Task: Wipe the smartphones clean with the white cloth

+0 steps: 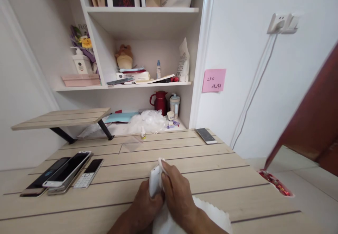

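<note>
My left hand [146, 204] is closed around a white phone [154, 181], which it holds tilted up above the table. A white cloth [215, 214] is gripped in my right hand [179, 195], the fingers pressing a fold of it against the phone's right side. The cloth hangs below my wrists and spreads onto the wooden table. Much of the phone is hidden by my hands and the cloth. To the left lie a white phone with a black screen [68, 170], a dark phone [44, 179] partly beneath it, and a keypad phone [88, 174].
Another phone [206, 136] lies at the table's far right. A small bottle [143, 133] and a clear plastic sheet [130, 145] are near the back edge. At back left stands a raised wooden stand [63, 117]. Shelves behind hold a red jug [160, 103] and plastic bags [148, 120].
</note>
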Motion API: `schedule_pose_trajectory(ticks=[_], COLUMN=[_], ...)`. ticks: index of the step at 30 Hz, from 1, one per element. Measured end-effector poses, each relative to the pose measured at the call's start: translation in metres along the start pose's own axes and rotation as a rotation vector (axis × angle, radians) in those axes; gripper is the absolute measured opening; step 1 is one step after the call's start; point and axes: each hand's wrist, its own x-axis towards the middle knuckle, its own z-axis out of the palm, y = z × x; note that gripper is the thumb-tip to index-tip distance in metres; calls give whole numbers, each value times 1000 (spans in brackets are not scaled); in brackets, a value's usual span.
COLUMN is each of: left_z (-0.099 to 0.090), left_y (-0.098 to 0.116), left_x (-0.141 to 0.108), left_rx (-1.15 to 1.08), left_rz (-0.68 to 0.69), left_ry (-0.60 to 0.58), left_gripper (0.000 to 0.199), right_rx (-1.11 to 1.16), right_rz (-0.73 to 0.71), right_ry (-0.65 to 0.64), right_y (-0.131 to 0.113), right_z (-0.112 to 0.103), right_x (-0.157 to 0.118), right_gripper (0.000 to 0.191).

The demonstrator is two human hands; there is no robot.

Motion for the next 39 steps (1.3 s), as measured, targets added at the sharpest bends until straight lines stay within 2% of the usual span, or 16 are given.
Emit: schedule_pose_trajectory(ticks=[3,4,9,14,16,19,21,22,24,27,29,32,33,35,37,39], left_z=[-1,-2,-3,0,1,2,0,0,-1,-2,-3,-4,-4,-5,-5,-6], left_y=[-4,-5,-2,2,3,4,2,0,-2,-1,2,5,5,4,3,2], left_x=[2,3,2,2,1,1,1,1,2,3,4,5,5,4,4,4], left_rx=[-22,-8,50,-37,4,95,132,136,110,97,180,307,317,304,302,319], left_rz=[23,30,27,26,33,28,1,-15,-16,71,148,234,241,229,210,213], left_ry=[-61,-65,-31,-92,-51,20,48,45,-9,-101,-64,15,17,-3,-30,-31], left_gripper=[12,12,19,15,14,20,23,23,22,19,13,7,6,4,7,9], right_rx=[7,14,13,35,87,186,215,209,175,140,144,179,185,178,152,139], right_rz=[-172,-178,-6,-160,-74,136,210,200,84,-117,-80,96,110,22,-133,-183], right_ry=[-54,-51,35,-79,-60,-16,-11,-16,-37,-70,-58,-45,-50,-81,-128,-144], right_y=[2,2,4,2,3,4,2,0,-4,-4,-2,0,-1,-3,-5,-6], right_z=[1,0,-2,-4,-5,-6,-8,-9,-11,-16,-18,-20,-21,-22,-22,-22], right_x=[0,1,5,1,4,11,13,13,11,10,14,18,18,16,14,14], right_gripper=[42,42,38,42,39,34,32,32,34,36,34,32,32,33,36,37])
